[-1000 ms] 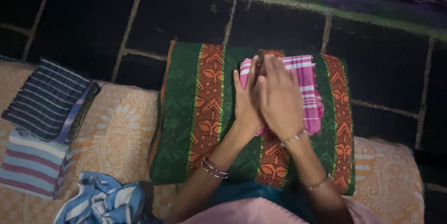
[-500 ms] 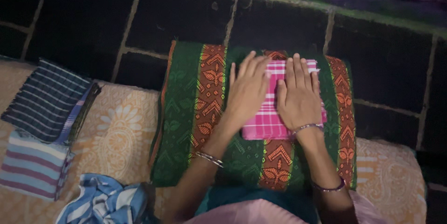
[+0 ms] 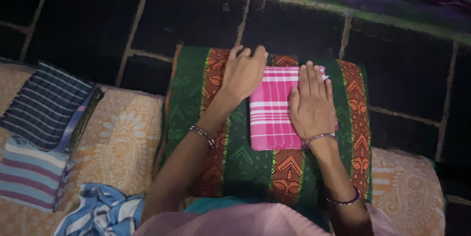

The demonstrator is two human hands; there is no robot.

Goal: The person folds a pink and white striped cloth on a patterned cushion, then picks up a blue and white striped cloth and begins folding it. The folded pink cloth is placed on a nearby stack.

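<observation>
Pink-and-white checked cloth, folded into a flat rectangle (image 3: pixel 272 108), lies on top of a green and orange patterned woven textile (image 3: pixel 196 118) that is folded into a thick pad, seen from the head camera. The right hand (image 3: pixel 311 106) lies flat and open, palm down, on the right part of the pink cloth, fingers extended toward its far edge. The left hand (image 3: pixel 243 71) rests at the cloth's far left corner, fingers curled over the edge there; whether it pinches the fabric cannot be told. Both wrists carry thin bangles. The green textile sits on a cream and orange floral bedsheet (image 3: pixel 122 138). To the left on that sheet lie a folded dark blue striped cloth (image 3: pixel 46 103), a folded light blue and maroon striped cloth (image 3: pixel 29 174) just beside it, and a crumpled blue and white cloth (image 3: pixel 103 211) near the bottom edge. Dark floor tiles (image 3: pixel 294 25) lie beyond.
</observation>
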